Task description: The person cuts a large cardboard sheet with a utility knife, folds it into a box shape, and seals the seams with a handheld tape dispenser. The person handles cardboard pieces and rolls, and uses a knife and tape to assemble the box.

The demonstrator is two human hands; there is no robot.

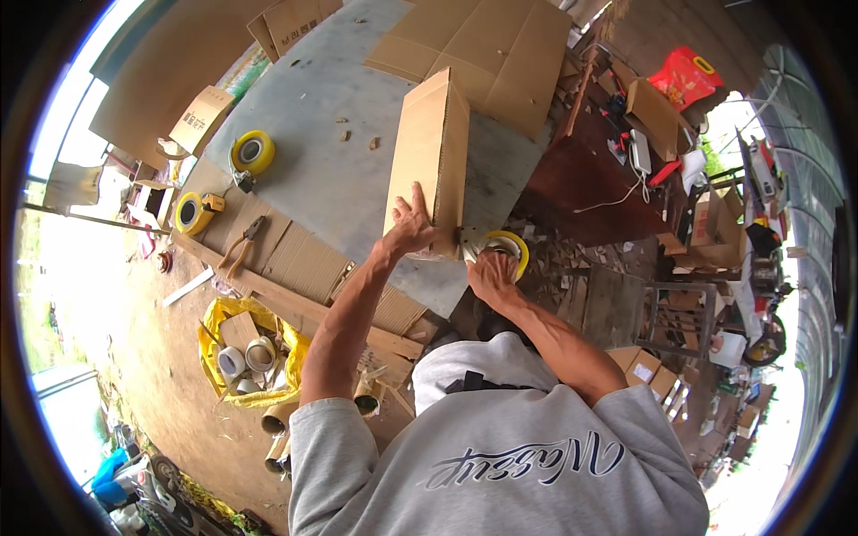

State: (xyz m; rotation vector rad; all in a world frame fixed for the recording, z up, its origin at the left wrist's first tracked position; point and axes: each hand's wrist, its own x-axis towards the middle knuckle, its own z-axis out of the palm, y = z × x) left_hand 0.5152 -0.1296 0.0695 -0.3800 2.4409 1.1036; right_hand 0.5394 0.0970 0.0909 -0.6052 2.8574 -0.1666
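Note:
A long, narrow cardboard box point(424, 156) lies on the grey tabletop, its near end toward me. My left hand point(411, 223) rests on top of the box near that end, fingers spread. At the near right corner of the box, my right hand point(494, 271) is closed around a tape dispenser point(471, 239) carrying a yellow roll of tape point(514, 246). The dispenser's front touches or nearly touches the box; the exact contact is hard to make out. My right hand hides most of the dispenser's handle.
Flattened cardboard point(474, 49) covers the table's far side. Left stand two yellow tape rolls point(253, 153), a tape measure point(213, 203) and pliers point(243, 246). A yellow sack point(214, 357) of scraps sits below the table's left edge. A dark red cabinet point(572, 179) stands right.

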